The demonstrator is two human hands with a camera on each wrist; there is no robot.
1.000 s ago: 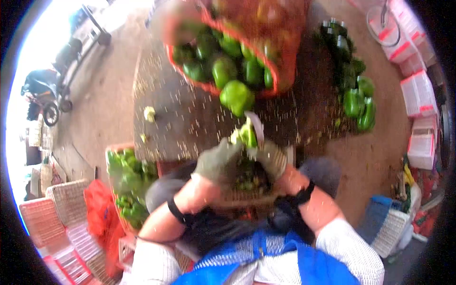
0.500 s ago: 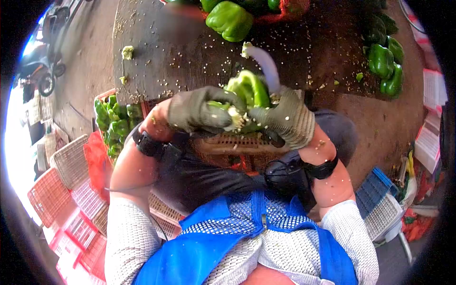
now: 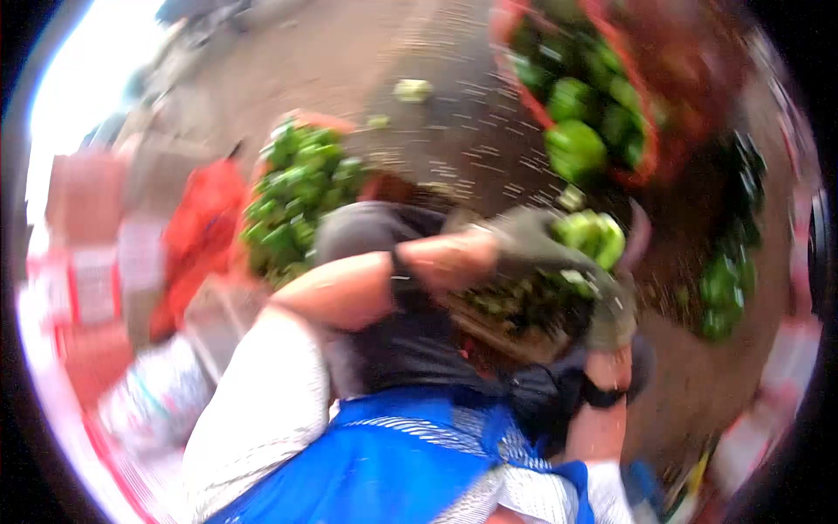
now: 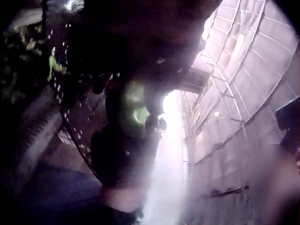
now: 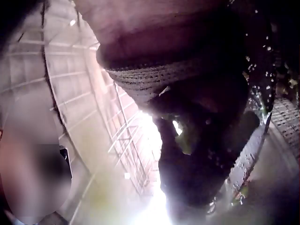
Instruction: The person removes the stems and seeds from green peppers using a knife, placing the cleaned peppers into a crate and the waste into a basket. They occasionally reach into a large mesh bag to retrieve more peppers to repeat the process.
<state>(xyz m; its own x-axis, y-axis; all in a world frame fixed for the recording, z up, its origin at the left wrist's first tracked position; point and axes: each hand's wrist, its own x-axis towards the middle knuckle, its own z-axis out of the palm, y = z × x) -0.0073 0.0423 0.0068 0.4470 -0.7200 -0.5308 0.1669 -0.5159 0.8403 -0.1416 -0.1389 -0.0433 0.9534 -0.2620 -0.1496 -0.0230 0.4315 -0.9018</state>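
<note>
In the head view, my gloved left hand (image 3: pixel 528 240) grips a cut green bell pepper (image 3: pixel 594 237), its pale inside partly showing. The gloved right hand (image 3: pixel 615 310) holds a knife (image 3: pixel 640 231), whose curved blade stands up just right of the pepper. Both hands are close together over a basket (image 3: pixel 497 336) of green trimmings between the knees. Motion blurs the fingers. In the left wrist view, part of the pepper (image 4: pixel 136 105) shows between dark gloved fingers. The right wrist view is very dark, with a bit of green (image 5: pixel 186 140) beside the glove.
Seeds and scraps lie on a dark tabletop (image 3: pixel 454 148) ahead. An orange-red mesh bag (image 3: pixel 642 96) of green peppers lies on it, more peppers (image 3: pixel 729 288) at its right edge. To the left stand a crate of peppers (image 3: pixel 292 201), a red bag (image 3: pixel 201 227) and stacked plastic baskets (image 3: pixel 87 210).
The head view has swung left, so the table, bag and hands appear farther right and the pepper crate shows more fully. Both hands keep the pepper and knife close together.
</note>
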